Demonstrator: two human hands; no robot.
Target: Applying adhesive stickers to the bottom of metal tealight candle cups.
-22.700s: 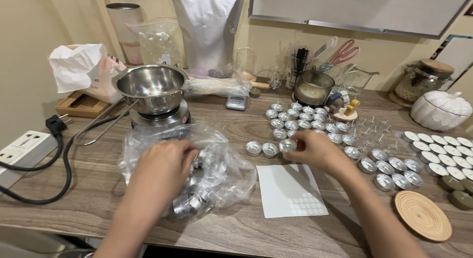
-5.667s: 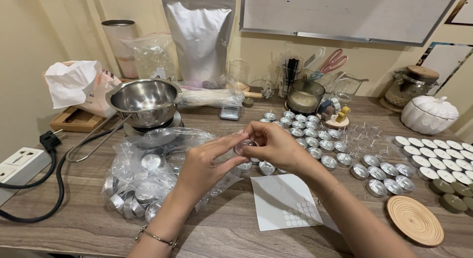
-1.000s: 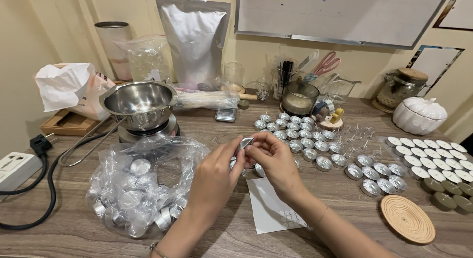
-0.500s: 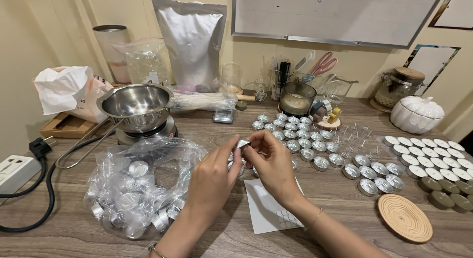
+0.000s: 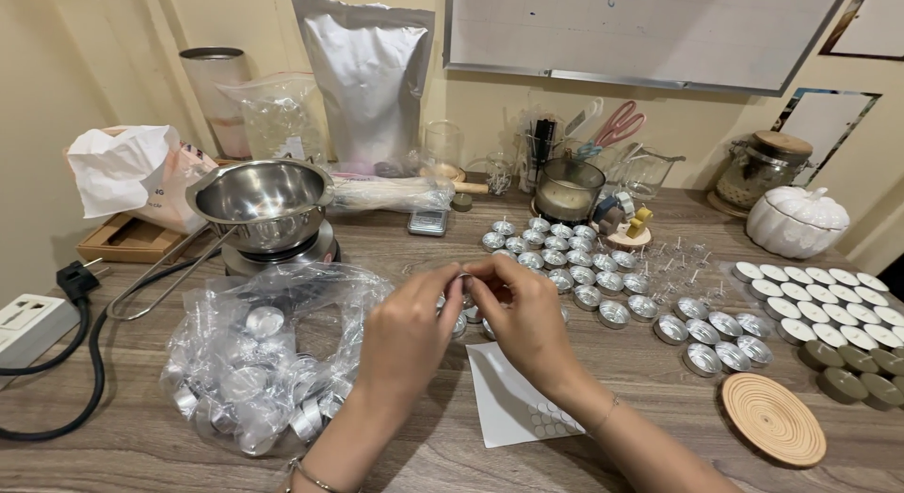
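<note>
My left hand (image 5: 407, 325) and my right hand (image 5: 527, 314) meet over the middle of the wooden table, and together they pinch one small silver tealight cup (image 5: 461, 282) between their fingertips. Under the hands a few more empty cups (image 5: 463, 322) lie on the table. A white sticker sheet (image 5: 513, 408) lies just in front of my right wrist. To the left of my left hand sits a clear plastic bag (image 5: 254, 361) full of empty silver cups.
Rows of silver cups with wicks (image 5: 565, 253) run to the right, then white filled tealights (image 5: 819, 300) and olive ones (image 5: 862, 380). A round wooden coaster (image 5: 772, 420), a steel pot (image 5: 262, 199) on a burner, a foil pouch (image 5: 367, 79), a power strip (image 5: 28, 325) with cable.
The view has shifted slightly, so the table things sit a little lower in frame. Both hands stay together on the small cup in about the same place.
</note>
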